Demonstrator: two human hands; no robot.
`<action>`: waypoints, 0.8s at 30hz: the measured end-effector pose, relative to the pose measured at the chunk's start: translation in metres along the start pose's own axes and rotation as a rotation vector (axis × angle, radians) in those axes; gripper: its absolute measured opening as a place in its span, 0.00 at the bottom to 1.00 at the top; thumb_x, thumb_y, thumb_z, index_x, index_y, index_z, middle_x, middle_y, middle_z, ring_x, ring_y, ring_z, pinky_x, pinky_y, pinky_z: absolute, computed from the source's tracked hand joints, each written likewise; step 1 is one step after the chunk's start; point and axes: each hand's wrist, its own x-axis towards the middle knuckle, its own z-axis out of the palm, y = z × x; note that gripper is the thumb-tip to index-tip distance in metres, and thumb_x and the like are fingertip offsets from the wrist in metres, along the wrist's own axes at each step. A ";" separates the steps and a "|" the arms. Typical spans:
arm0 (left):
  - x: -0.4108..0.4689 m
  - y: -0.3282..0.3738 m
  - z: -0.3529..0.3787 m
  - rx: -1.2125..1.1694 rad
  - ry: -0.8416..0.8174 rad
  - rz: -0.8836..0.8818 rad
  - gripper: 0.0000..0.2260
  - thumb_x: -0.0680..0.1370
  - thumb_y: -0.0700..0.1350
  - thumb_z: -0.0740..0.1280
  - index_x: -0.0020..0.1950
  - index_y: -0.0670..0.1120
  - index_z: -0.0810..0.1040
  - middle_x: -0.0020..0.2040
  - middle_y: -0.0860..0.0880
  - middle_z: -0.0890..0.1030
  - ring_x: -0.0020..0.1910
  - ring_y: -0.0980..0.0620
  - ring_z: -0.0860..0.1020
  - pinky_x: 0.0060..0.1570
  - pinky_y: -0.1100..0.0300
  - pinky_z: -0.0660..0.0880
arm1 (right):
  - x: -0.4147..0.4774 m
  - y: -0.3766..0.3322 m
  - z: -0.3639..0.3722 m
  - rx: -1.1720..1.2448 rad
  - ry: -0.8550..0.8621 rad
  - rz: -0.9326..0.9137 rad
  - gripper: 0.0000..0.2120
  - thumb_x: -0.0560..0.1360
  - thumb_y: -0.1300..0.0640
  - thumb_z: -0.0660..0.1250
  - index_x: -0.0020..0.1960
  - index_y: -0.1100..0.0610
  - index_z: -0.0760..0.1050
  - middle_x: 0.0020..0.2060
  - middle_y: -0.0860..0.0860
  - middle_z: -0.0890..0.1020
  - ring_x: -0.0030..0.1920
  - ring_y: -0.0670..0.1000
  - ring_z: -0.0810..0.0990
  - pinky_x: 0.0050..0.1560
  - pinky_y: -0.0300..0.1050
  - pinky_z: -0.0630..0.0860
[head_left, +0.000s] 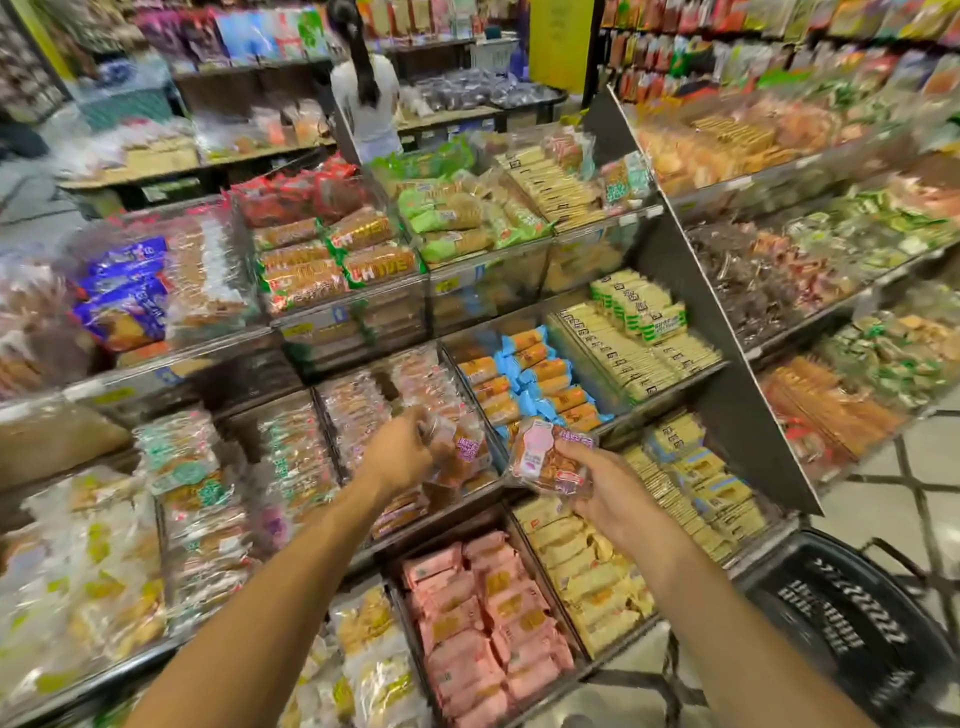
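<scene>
Gripping a clear snack packet with the left hand, fingers curled round its near end, just above the shelf compartment full of similar packets. Holding a second packet, pink label up, in the right hand, thumb on top and fingers underneath, over the front edge of that shelf level. Both held side by side, close together; touching or not, cannot tell. Just behind the right hand, blue-wrapped cakes in their own compartment. Below both hands, pink packets in rows. Further right, yellow biscuit packs. At the lower right, a black shopping basket. Far behind, a person in a white top, back turned.
</scene>
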 end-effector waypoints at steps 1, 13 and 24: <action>0.008 0.001 0.006 0.084 -0.014 0.033 0.14 0.81 0.52 0.71 0.59 0.48 0.73 0.43 0.51 0.82 0.40 0.50 0.80 0.38 0.54 0.77 | 0.008 -0.003 -0.003 0.007 -0.006 0.004 0.19 0.78 0.55 0.75 0.65 0.62 0.80 0.55 0.60 0.87 0.52 0.58 0.85 0.43 0.48 0.81; 0.039 0.012 0.061 0.672 -0.060 0.286 0.13 0.83 0.56 0.64 0.64 0.52 0.73 0.57 0.49 0.72 0.41 0.44 0.81 0.35 0.50 0.74 | 0.088 -0.038 -0.019 -0.016 -0.079 0.061 0.22 0.78 0.54 0.75 0.69 0.55 0.75 0.55 0.55 0.88 0.55 0.55 0.86 0.49 0.48 0.78; 0.027 0.004 0.081 0.573 0.173 -0.175 0.30 0.74 0.65 0.73 0.62 0.47 0.67 0.54 0.48 0.75 0.40 0.49 0.79 0.38 0.52 0.81 | 0.111 -0.032 0.000 -0.624 -0.204 -0.356 0.21 0.73 0.47 0.79 0.55 0.60 0.76 0.46 0.59 0.78 0.49 0.59 0.81 0.52 0.51 0.76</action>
